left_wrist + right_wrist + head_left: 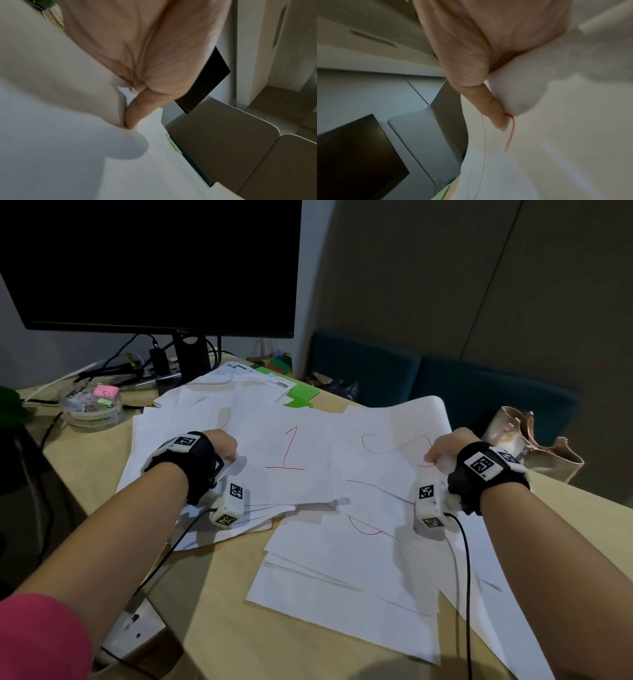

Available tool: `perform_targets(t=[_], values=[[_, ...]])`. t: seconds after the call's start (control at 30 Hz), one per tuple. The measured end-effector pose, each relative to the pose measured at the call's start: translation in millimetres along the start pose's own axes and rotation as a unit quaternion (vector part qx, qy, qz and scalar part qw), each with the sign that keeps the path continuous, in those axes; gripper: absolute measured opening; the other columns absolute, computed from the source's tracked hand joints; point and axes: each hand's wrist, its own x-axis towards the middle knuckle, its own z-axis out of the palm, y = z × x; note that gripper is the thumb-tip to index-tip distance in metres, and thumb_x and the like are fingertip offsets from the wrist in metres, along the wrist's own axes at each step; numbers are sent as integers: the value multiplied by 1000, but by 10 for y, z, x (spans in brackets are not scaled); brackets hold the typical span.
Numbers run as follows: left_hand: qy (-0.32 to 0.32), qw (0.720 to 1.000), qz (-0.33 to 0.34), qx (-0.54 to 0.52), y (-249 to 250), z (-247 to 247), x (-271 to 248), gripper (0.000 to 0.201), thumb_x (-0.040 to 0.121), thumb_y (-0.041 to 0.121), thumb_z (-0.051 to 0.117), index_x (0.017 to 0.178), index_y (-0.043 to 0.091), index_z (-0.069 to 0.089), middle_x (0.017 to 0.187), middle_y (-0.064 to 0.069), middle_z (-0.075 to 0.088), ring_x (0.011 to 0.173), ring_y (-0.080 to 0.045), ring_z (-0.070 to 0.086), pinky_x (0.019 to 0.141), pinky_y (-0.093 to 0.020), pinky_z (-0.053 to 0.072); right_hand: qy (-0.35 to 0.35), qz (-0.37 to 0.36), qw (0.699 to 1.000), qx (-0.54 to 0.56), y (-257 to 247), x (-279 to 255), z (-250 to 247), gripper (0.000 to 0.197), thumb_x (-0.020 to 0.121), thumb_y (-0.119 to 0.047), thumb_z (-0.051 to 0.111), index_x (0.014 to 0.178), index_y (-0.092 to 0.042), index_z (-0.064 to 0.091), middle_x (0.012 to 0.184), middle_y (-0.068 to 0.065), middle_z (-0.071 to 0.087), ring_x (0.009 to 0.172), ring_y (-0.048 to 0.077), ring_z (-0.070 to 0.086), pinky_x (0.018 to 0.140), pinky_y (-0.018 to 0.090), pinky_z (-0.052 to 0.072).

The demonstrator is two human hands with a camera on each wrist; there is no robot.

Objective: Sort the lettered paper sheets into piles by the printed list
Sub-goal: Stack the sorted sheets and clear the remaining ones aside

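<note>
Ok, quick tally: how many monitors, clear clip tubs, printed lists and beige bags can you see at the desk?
Monitor: 1
Clear clip tub: 1
Printed list: 1
Beige bag: 1
Total: 4

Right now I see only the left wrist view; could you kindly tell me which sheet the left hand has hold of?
Observer: The left hand grips the left edge of the sheet bearing a red 1.
Operator: And the right hand?
Observer: The right hand grips a curled sheet with red curved strokes.
Operator: Any printed page nearby?
Observer: A printed page lies by the monitor stand, over something green; its text is too small to read.
</note>
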Motion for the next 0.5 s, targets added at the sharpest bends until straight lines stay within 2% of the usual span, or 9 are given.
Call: perform_targets(t=[0.1, 0.17, 0.23, 0.3, 0.33, 0.4, 0.5], values=[[1, 1000, 4, 4, 15, 12, -17, 27, 96, 10, 43, 109, -7, 60, 116, -22, 57, 118, -33, 54, 86, -28, 40, 24, -19, 997, 77, -42, 24, -75, 38, 80, -1, 69, 115, 8, 56, 97, 17, 54, 90, 30, 52, 75, 31, 41], [7, 1000, 10, -5, 41, 8, -38, 23, 95, 8, 43, 105, -5, 60, 117, -23, 57, 120, -34, 52, 93, -30, 41, 50, -40, 989, 133, -68, 15, -90, 41, 77, 3, 65, 117, 6, 54, 98, 16, 54, 92, 31, 52, 75, 32, 41], [24, 997, 7, -66, 114, -25, -95, 30, 97, 7, 44, 119, -8, 56, 132, -23, 51, 126, -35, 48, 100, -34, 39, 89, -73, 973, 199, -99, -3, -104, 41, 75, 5, 59, 116, 4, 54, 98, 15, 56, 100, 35, 57, 74, 33, 44], [46, 985, -2, -167, 229, -70, -172, 46, 97, 5, 46, 141, -4, 38, 146, -21, 38, 134, -34, 39, 105, -33, 34, 126, -110, 953, 253, -165, -23, -135, 44, 78, 4, 54, 122, 1, 49, 104, 13, 55, 104, 33, 57, 76, 33, 45], [62, 973, -1, -223, 299, -92, -208, 52, 96, 4, 47, 146, -1, 30, 149, -20, 34, 137, -32, 35, 107, -32, 32, 139, -130, 945, 266, -205, -40, -155, 45, 81, 3, 53, 125, 0, 45, 107, 12, 54, 103, 29, 55, 78, 32, 44], [75, 962, 11, -264, 463, -131, -304, 55, 96, 3, 46, 148, 1, 27, 151, -18, 32, 137, -31, 34, 107, -32, 31, 154, -170, 934, 273, -300, -92, -192, 46, 84, 2, 51, 128, -3, 41, 113, 11, 51, 98, 22, 50, 79, 30, 40], [56, 963, 46, -259, 743, -141, -396, 47, 96, 4, 46, 141, -3, 36, 143, -19, 43, 131, -33, 43, 102, -34, 38, 166, -215, 924, 270, -443, -185, -206, 44, 84, 4, 49, 127, -5, 41, 108, 5, 49, 95, 19, 47, 78, 28, 38]])
